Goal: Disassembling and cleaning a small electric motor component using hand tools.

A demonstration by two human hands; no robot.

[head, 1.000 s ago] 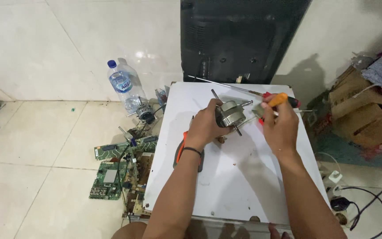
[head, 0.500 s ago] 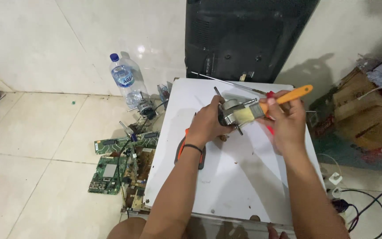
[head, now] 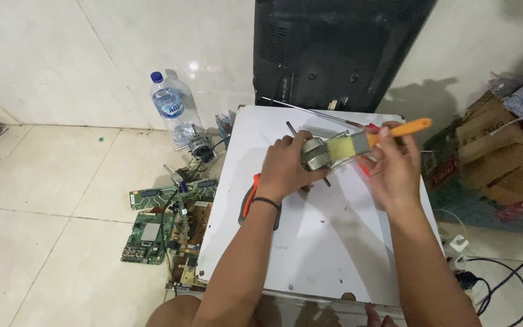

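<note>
My left hand grips the small motor over the worktop; my right hand pinches the paintbrush, its bristles touching the motor's right side, its handle running right.

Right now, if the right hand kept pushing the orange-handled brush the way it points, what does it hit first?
The right hand holds the orange-handled paintbrush with bristles aimed left, already against the round grey metal motor in the left hand. So the motor comes first; beyond it, probably that hand's fingers, though depth is unclear.

Left hand grips small motor; right hand apparently brushing with paintbrush.
</note>
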